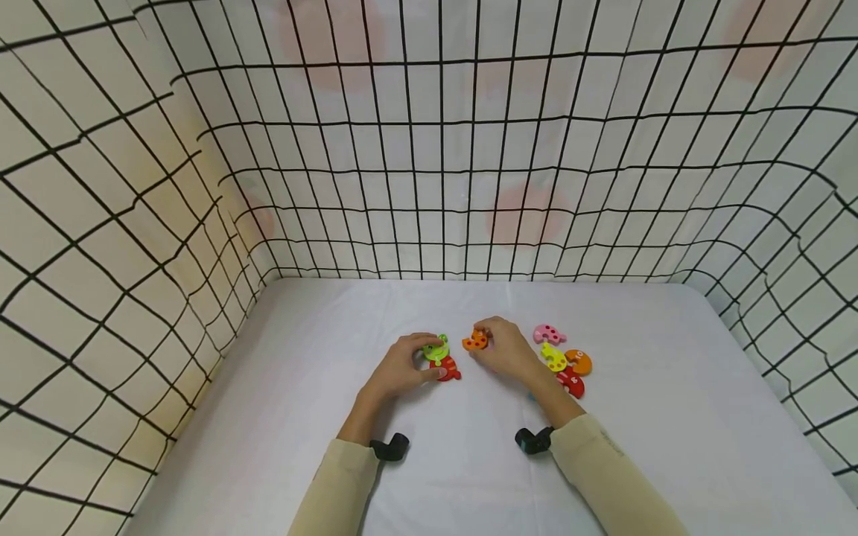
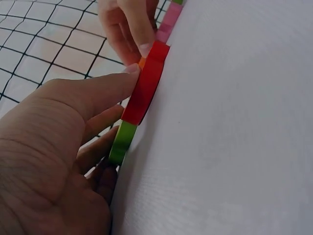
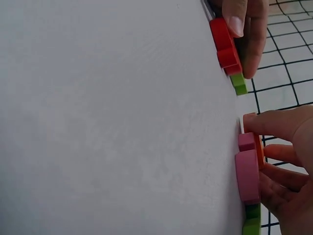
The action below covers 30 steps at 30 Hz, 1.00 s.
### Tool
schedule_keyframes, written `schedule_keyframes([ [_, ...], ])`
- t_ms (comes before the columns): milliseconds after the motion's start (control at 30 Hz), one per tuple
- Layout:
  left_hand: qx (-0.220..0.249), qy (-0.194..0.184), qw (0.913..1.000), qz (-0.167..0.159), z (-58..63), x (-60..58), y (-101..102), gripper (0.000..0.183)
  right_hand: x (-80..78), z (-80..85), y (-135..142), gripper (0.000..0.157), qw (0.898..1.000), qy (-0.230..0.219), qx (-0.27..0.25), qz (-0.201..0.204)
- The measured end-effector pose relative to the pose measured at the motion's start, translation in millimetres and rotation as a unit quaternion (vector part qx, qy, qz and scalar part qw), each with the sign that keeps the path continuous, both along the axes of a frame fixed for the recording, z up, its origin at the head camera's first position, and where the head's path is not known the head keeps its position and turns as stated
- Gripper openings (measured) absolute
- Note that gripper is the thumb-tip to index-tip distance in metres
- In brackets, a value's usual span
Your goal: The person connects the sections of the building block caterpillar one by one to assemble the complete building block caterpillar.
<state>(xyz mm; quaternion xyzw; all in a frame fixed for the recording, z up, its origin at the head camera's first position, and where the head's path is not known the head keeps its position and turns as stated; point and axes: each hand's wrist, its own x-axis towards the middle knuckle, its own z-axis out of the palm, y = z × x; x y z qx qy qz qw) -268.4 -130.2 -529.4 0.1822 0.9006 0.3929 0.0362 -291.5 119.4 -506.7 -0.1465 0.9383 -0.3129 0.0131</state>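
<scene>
My left hand (image 1: 402, 365) holds two small, thick puzzle pieces that lie against each other on the white table. One is a green piece with a face (image 1: 436, 351), the other a red striped piece (image 1: 445, 369). In the left wrist view the thumb presses the edge of the red piece (image 2: 146, 88), while fingers reach around the green piece (image 2: 123, 143). To the right, my right hand (image 1: 506, 348) pinches an orange piece with red dots (image 1: 474, 341), a short gap away from the red one. In the right wrist view a pink piece partly covers this orange piece (image 3: 248, 120).
Right of my right hand lie several more pieces: a pink spotted one (image 1: 548, 333), a yellow one (image 1: 553, 357), an orange one (image 1: 579, 362) and a red one (image 1: 571, 383). A blue bit (image 1: 532, 396) peeks out beside the forearm. Black-gridded white walls (image 1: 456, 149) enclose the table.
</scene>
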Motion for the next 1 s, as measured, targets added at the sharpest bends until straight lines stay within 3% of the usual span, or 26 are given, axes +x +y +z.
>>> schedule_keyframes([
  [167, 0.007, -0.013, 0.9999, 0.0, 2.2, 0.2, -1, 0.051, 11.8, 9.8, 3, 0.052, 0.999, 0.03, -0.01, -0.008],
  [367, 0.02, -0.026, 0.9993, -0.02, 4.0, -0.3, -5, 0.048, 29.0, 17.6, 7, 0.051, 0.999, 0.024, -0.032, 0.004],
  [800, -0.004, -0.027, 0.9991, -0.031, 3.6, 1.0, -4, 0.05, 56.2, 2.8, 12, 0.049, 0.998, 0.006, -0.051, 0.025],
  [1000, -0.007, -0.009, 0.9989, -0.045, 2.9, 1.0, -4, 0.05, 64.9, 4.8, 6, 0.05, 0.998, 0.003, -0.054, 0.031],
])
